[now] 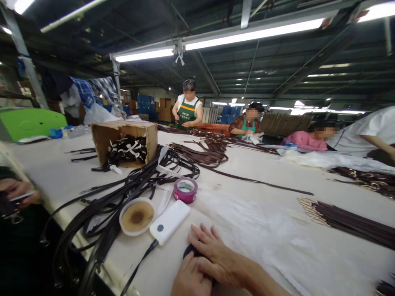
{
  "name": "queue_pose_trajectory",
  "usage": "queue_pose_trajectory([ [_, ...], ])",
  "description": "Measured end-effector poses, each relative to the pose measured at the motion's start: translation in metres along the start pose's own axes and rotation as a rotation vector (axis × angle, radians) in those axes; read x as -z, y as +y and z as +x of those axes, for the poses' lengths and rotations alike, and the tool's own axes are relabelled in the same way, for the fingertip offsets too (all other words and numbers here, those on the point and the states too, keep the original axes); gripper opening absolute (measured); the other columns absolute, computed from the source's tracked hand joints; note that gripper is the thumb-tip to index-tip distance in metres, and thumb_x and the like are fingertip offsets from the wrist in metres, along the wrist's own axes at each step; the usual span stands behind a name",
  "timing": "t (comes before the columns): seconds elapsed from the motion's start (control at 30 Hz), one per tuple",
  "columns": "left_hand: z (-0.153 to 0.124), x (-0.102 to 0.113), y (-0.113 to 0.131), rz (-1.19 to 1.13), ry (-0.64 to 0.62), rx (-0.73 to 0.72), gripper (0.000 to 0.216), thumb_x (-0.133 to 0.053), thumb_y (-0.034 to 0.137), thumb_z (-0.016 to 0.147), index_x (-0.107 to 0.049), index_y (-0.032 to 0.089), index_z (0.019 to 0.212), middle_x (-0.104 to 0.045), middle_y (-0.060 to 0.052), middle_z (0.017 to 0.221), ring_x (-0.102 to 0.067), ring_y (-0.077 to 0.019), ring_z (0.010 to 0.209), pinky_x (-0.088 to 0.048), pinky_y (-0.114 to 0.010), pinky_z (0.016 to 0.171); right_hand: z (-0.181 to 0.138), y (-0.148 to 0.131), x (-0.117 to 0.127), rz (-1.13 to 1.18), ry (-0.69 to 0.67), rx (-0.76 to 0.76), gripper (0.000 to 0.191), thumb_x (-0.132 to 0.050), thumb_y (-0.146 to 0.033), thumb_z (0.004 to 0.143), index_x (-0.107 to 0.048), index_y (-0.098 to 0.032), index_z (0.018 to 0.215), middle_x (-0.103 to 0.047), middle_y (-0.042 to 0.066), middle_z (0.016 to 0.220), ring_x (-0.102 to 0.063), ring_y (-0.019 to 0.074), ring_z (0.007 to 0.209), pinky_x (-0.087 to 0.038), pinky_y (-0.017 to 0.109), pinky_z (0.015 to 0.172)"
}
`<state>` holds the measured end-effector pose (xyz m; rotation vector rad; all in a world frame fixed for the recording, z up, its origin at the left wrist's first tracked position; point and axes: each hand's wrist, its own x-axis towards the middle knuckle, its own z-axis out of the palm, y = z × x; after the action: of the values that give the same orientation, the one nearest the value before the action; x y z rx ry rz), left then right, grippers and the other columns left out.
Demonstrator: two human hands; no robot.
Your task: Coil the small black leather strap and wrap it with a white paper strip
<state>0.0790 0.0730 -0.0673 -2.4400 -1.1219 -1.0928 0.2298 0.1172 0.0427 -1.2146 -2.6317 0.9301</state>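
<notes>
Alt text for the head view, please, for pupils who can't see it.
A person's left hand and right hand partly cover a dark item on a pale table. Nearby lie a white device, purple tape, a dish and dark straps; people are beyond.

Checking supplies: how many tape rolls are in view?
1: the purple tape roll on the table, near the white device, beyond the right hand. Others could be hidden.
</notes>
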Motion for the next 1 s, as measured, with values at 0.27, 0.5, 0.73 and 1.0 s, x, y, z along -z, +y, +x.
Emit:
queue_pose_trajectory([
  [0.27, 0.021, 0.023, 0.004, -0.277, -0.249, 0.212, 0.042, -0.050, 0.005, 0.080, -0.066, 0.021, 0.116, -0.067, -0.005, 0.091, -0.063, -0.0240, 0.094, -0.048, -0.049, 0.101, -0.061, -0.015, 0.045, 0.360, 0.242, -0.009, 0.046, -0.049, -0.044, 0.095, -0.058, -0.020, 0.133, -0.056, 0.013, 0.140, -0.050, 0.0270, 0.131, -0.035, 0.047, 0.111],
  [0.5, 0.013, 0.022, -0.011, -0.253, -0.160, 0.119, 0.032, -0.054, 0.011, 0.084, -0.068, 0.023, 0.109, -0.071, -0.007, 0.100, -0.068, -0.0252, 0.097, -0.058, -0.043, 0.091, -0.191, -0.003, 0.053, 0.300, 0.399, -0.500, 0.028, -0.053, -0.043, 0.092, -0.073, -0.024, 0.085, -0.072, 0.003, 0.076, -0.067, 0.0207, 0.075, -0.050, 0.029, 0.070],
  [0.73, 0.007, 0.010, -0.015, -0.197, 0.020, 0.093, 0.023, -0.052, 0.025, 0.088, -0.069, 0.025, 0.104, -0.073, -0.006, 0.102, -0.070, -0.0262, 0.094, -0.060, -0.041, 0.086, -0.178, 0.034, -0.001, -0.268, 0.492, -0.708, 0.026, -0.041, -0.028, 0.096, -0.066, -0.024, 0.100, -0.072, 0.007, 0.103, -0.068, 0.0240, 0.095, -0.048, 0.033, 0.080],
  [1.0, 0.008, 0.008, -0.013, -0.187, 0.088, 0.094, 0.029, -0.046, 0.036, 0.094, -0.071, 0.022, 0.099, -0.074, -0.009, 0.098, -0.071, -0.0267, 0.090, -0.063, -0.043, 0.078, -0.150, 0.056, 0.003, -0.418, 0.339, -0.910, 0.018, -0.052, -0.012, 0.086, -0.066, -0.016, 0.096, -0.074, 0.013, 0.096, -0.069, 0.0293, 0.089, -0.043, 0.033, 0.068],
])
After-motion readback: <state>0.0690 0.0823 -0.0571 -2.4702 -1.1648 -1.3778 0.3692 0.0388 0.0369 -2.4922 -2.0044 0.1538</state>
